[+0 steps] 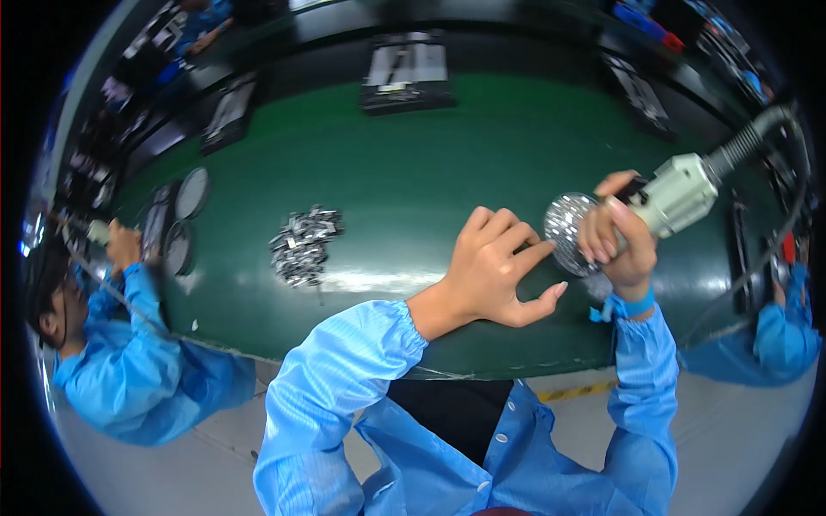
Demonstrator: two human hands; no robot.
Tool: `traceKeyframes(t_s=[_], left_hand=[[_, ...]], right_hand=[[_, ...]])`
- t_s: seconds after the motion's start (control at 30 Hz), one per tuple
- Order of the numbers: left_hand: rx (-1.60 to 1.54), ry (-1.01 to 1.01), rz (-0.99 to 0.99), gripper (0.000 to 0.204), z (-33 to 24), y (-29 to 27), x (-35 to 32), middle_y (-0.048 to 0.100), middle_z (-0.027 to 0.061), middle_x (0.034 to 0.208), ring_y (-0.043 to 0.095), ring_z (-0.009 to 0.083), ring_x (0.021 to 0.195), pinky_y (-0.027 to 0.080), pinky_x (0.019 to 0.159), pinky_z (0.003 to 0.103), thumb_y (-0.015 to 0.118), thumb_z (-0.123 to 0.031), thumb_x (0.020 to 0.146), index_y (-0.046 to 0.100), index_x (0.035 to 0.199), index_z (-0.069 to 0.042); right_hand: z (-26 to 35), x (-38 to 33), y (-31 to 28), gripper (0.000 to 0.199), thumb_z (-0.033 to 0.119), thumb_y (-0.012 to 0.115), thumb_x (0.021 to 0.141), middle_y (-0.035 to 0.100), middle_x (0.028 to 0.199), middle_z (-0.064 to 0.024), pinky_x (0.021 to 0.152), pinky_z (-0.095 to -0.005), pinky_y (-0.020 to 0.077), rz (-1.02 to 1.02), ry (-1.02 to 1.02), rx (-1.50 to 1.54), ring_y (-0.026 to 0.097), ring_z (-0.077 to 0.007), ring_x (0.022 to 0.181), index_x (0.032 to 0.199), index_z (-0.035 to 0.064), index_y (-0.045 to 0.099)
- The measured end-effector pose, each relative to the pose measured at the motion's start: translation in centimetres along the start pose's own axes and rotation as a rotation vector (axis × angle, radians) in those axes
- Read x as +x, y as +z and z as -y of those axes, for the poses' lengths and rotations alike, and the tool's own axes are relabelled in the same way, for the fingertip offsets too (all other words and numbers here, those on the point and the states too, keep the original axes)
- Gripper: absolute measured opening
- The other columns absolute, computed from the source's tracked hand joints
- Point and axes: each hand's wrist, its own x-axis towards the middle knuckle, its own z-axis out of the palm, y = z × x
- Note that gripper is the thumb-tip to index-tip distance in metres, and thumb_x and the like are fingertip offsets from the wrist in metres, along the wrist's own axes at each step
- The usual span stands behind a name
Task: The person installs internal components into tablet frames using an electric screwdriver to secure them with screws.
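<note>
- Right hand [624, 241] clamped on a pale-green tool [684, 198], partly hiding the round shiny dish [551, 217].
- Left hand [495, 271], fingers apart, at the dish's edge.
- Worktop [404, 172]: metal pieces [303, 246] heaped left, black tray [407, 100] farther back.

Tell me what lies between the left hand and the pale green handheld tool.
In the head view: a round dish of silvery pieces, then the right hand.

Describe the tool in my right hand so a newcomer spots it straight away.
Start at the green tabletop and go right to your right hand. It grips the tool: chunky, pale green, with a ribbed sleeve behind. Its bulk sets it apart from the round, glittering disc; the pale device at far left is in a co-worker's hand.
</note>
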Motion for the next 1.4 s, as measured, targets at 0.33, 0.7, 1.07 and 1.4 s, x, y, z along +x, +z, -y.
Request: traceKeyframes(t_s=[0.33, 0.7, 1.07, 1.4], left_hand=[[0.643, -1.058, -0.093, 0.099, 29.3, -14.0, 10.0, 0.056, 0.0311, 0.128, 0.058, 0.0402, 0.117, 0.05, 0.093, 0.045, 0.066, -0.071, 0.078, 0.048, 0.133, 0.009], [0.297, -1.25, 0.34, 0.083, 37.2, -7.3, 12.7, 0.062, 0.0264, 0.126, 0.062, 0.0344, 0.111, 0.049, 0.091, 0.042, 0.075, -0.058, 0.081, 0.06, 0.125, 0.011], [0.337, -0.781, -0.03, 0.062, 30.4, -12.0, 12.3, 0.063, 0.0363, 0.11, 0.061, 0.0505, 0.106, 0.051, 0.09, 0.05, 0.055, -0.04, 0.096, 0.044, 0.132, 0.009], [-0.125, -0.955, -0.093, 0.062, 0.0, -13.0, -6.0, 0.048, 0.0316, 0.141, 0.049, 0.0358, 0.132, 0.036, 0.111, 0.038, 0.048, -0.024, 0.105, 0.025, 0.148, 0.014]], right_hand=[[0.6, 0.1, 0.3, 0.017, 0.007, 0.049, 0.094, 0.034, 0.051, -0.0009, 0.04, -0.0273, 0.0397, -0.001, -0.053, -0.021, 0.036, -0.0108, 0.039, 0.106, -0.0029, 0.043], [1.1, -0.1, -0.4, 0.017, 0.003, 0.051, 0.092, 0.039, 0.054, -0.0029, 0.043, -0.0299, 0.0419, -0.05, -0.026, -0.05, 0.039, -0.0118, 0.041, 0.107, -0.0012, 0.043], [0.2, 0.0, -0.4, 0.017, 0.007, 0.05, 0.095, 0.04, 0.055, -0.0027, 0.041, -0.0278, 0.0404, 0.04, -0.06, 0.001, 0.039, -0.0118, 0.041, 0.109, 0.0005, 0.042], [0.7, 0.1, 0.6, 0.026, 0.013, 0.046, 0.097, 0.035, 0.055, 0.0005, 0.043, -0.0266, 0.0369, -0.009, -0.105, -0.115, 0.036, -0.0092, 0.044, 0.114, -0.0062, 0.046]])
